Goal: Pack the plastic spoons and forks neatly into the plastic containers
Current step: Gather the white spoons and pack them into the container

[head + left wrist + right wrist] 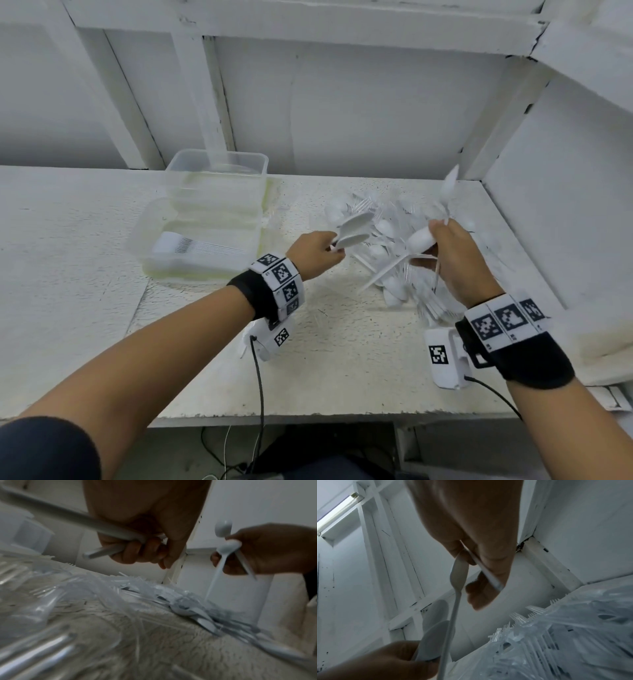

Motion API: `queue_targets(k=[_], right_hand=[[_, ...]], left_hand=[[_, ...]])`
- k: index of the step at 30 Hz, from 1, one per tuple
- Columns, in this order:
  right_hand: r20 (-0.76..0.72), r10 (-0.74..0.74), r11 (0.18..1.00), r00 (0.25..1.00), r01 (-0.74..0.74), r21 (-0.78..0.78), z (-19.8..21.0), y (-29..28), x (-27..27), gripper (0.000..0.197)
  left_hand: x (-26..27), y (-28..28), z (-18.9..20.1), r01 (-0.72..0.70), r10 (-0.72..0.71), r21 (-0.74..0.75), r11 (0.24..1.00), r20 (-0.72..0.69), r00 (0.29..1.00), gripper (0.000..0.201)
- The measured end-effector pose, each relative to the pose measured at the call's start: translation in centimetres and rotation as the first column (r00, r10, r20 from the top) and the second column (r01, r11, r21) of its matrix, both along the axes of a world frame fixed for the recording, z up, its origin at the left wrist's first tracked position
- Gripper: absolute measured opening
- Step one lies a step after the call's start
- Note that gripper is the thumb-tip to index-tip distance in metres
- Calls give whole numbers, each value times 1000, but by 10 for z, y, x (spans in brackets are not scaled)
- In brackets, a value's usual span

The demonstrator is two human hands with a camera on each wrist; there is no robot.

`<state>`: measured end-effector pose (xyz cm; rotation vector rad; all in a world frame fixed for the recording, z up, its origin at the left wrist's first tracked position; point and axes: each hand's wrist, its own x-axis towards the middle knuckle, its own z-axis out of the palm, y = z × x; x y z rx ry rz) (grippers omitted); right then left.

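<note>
Left hand (317, 255): fist closed on two white spoons (354, 230) by the handles, bowls aligned, apparently for neat packing. Right hand (452, 260): fingers curled round several spoons, crossed and unsorted, above the cutlery heap (394, 240) at the counter's (68, 240) right end. Two clear containers (212, 219) near the back edge; the nearer holds forks (191, 245).

White rough worktop (308, 377), white panelled walls (359, 109), ceiling tube light (339, 511)

Bare workroom — white-painted bench (308, 377), plank walls (342, 102)
</note>
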<state>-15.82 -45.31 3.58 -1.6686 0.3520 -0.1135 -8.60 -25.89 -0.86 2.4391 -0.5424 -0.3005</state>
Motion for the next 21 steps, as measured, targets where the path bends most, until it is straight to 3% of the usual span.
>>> queue_targets(k=[2,5,12,17,21], right_hand=[[-5,-14,989,1000,15,144,0,1,0,18],[-25,-38,980,999,42,195,-1,0,-1,21],[-58,-47,999,997,47,5,-14,-4,-5,17],[-145,19,995,989,-33,-92,-29,-4,-9,17],[-91,1,998,996,-8,-69,-31,-4,-11,17]], left_hand=[[3,-10,-4,53,-54,47,997,16,998,13],[11,-23,-7,126,-130,121,985,20,991,22],[20,-45,-11,328,-376,466,822,12,926,26],[22,-47,-17,336,-415,524,783,37,909,26],[22,-46,-16,369,-437,544,753,-5,899,18]])
